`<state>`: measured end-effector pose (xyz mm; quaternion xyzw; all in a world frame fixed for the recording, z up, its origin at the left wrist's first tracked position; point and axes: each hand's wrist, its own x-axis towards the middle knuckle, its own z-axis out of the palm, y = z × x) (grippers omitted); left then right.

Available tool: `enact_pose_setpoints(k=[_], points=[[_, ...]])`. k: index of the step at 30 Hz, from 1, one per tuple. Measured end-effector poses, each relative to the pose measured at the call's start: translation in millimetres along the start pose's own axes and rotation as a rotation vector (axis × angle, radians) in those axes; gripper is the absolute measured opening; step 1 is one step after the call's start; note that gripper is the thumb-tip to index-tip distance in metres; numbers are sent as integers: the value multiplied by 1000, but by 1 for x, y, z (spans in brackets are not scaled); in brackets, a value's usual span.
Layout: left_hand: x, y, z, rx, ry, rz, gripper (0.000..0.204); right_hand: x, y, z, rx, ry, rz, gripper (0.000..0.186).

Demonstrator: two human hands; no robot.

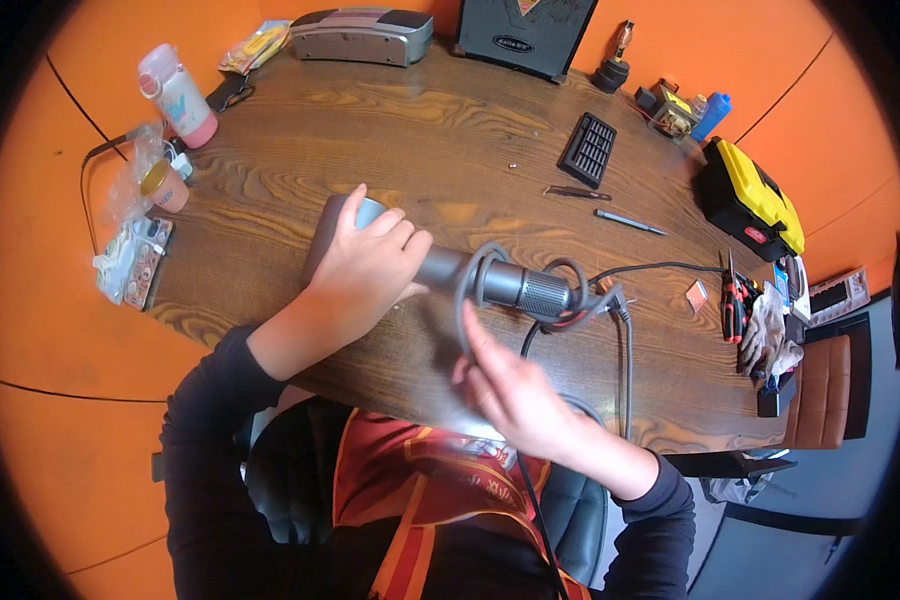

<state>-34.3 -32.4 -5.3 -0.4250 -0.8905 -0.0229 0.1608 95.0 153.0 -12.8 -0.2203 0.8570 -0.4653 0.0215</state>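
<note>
A grey hair dryer (pixel 445 267) lies sideways above the near part of the table, its wide head at the left and its ribbed end at the right. My left hand (pixel 370 255) is wrapped over the head, the thumb underneath out of sight. The grey power cord (pixel 491 250) loops around the handle, and its plug end (pixel 612 297) hangs by the ribbed end. At the handle's near side, my right hand (pixel 510 385) has its fingers bent, the forefinger along a loop of the cord. That hand is slightly blurred.
A black cable (pixel 660 266) crosses the table and drops past its near edge. Behind lie tweezers (pixel 575 192), a pen-like tool (pixel 630 222) and a black bit case (pixel 588 150). A yellow-lidded toolbox (pixel 760 195), pliers (pixel 735 305) and gloves (pixel 763 325) are rightward; a bottle (pixel 182 100) and cup (pixel 164 187) leftward.
</note>
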Motion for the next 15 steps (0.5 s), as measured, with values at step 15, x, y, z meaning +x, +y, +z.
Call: enact_pose_setpoints(k=[15], points=[[-23, 22, -34, 174, 291, 341, 28, 48, -14, -74, -330, -125, 246, 21]])
